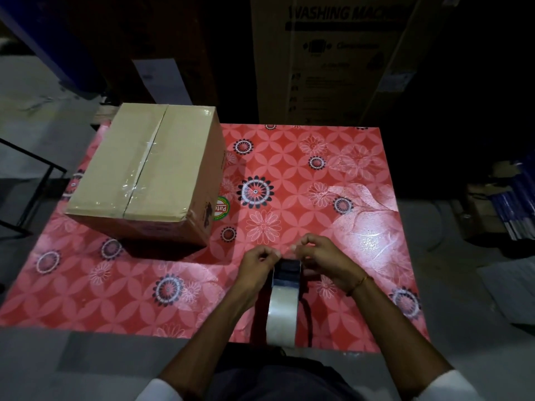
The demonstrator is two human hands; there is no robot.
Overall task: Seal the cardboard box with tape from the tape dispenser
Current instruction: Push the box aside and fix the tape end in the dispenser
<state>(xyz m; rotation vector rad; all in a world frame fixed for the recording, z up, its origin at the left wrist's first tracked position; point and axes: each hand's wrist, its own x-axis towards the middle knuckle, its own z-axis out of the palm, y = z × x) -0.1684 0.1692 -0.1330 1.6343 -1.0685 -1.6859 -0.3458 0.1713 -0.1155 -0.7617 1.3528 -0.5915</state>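
Looks like a dim storeroom or warehouse corner.
Tall washing machine carton [335, 59] against the back, bare concrete floor [34, 91], packing surface [318, 157] covered in red floral sheet, stacked goods [509, 204] off right.

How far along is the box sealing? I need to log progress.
Done: the cardboard box is closed, with clear tape already shining along its top seam. In hand: left hand and right hand pinch the tape end at the tape dispenser. Left: whether more strips are needed, I cannot tell.

Matt cardboard box [144, 172]; glossy tablecloth [333, 175]; shiny tape roll [282, 314].
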